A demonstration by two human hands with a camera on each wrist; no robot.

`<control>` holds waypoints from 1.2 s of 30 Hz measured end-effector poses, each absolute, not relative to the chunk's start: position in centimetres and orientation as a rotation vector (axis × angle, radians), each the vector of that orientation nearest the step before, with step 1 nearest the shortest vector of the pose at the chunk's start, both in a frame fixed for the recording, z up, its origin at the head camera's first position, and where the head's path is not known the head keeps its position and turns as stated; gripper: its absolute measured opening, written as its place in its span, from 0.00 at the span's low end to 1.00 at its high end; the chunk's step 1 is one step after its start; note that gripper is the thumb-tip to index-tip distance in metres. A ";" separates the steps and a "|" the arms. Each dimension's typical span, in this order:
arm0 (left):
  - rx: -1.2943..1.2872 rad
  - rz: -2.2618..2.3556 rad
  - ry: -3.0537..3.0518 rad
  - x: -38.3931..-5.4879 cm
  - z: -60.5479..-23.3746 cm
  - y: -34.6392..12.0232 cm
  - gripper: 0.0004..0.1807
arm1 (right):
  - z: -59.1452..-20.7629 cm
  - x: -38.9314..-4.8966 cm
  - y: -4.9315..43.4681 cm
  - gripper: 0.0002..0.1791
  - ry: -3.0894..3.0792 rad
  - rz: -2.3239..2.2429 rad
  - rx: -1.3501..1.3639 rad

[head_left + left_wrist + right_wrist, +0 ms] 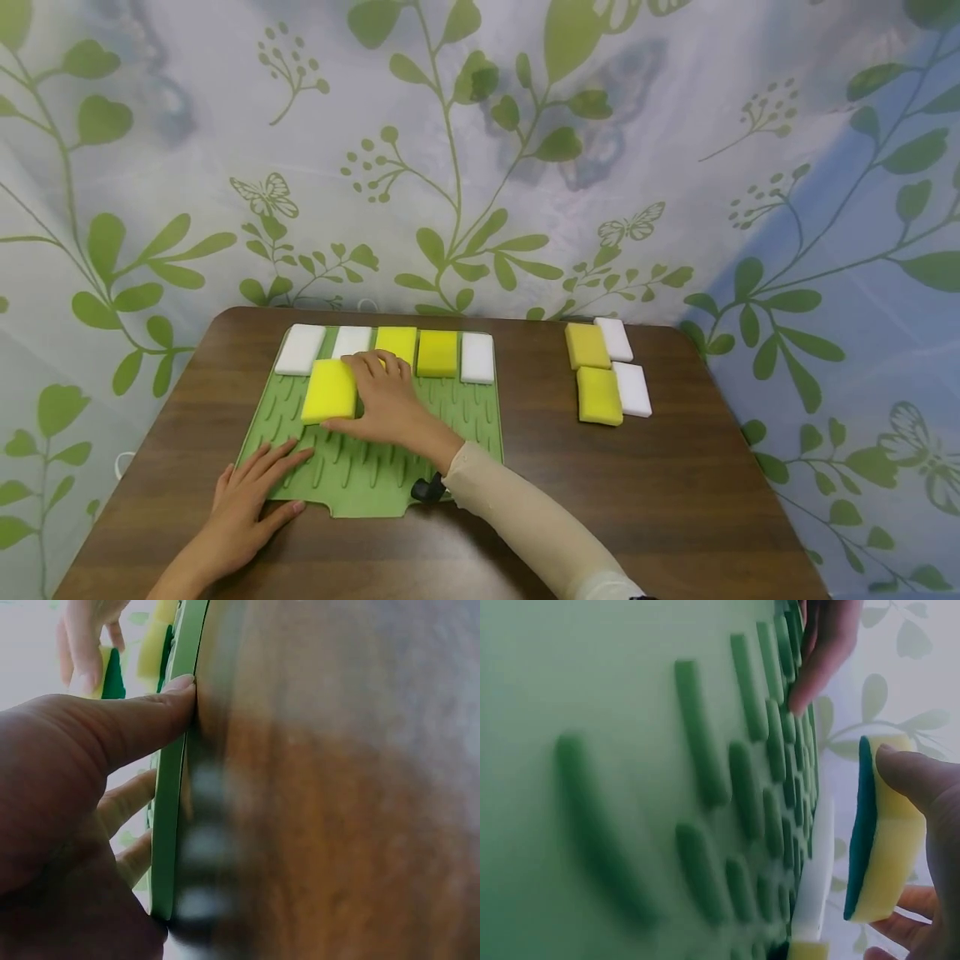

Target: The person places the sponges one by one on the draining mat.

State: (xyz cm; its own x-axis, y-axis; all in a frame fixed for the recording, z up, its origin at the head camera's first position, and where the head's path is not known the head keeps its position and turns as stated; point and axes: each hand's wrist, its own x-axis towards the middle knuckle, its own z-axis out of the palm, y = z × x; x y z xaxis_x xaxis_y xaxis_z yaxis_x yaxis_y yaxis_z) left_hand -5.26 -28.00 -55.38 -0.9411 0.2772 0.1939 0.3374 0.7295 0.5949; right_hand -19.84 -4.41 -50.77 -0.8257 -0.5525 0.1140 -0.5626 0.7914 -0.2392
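Note:
My right hand holds a yellow sponge over the left part of a green ridged mat. In the right wrist view the sponge shows a dark green scouring layer, and it hangs apart from the mat, thumb on one side and fingers on the other. My left hand rests at the mat's near left corner with fingers spread. The left wrist view puts its thumb along the mat's edge. Along the far edge of the mat lie white blocks and yellow sponges in a row.
On the brown wooden table, right of the mat, two yellow sponges lie beside two white blocks. A small black object sits by my right wrist. A leaf-patterned curtain hangs behind the table.

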 end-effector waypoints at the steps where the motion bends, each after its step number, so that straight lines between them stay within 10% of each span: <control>1: -0.501 -1.008 -2.839 -5.2 -55.4 -28.0 0.39 | -50.8 -19.8 -4.8 0.54 -2.933 0.405 0.920; 36: -0.454 -1.028 -2.865 -4.3 -55.2 -28.0 0.32 | -54.2 -18.7 -14.2 0.56 -2.932 0.255 0.776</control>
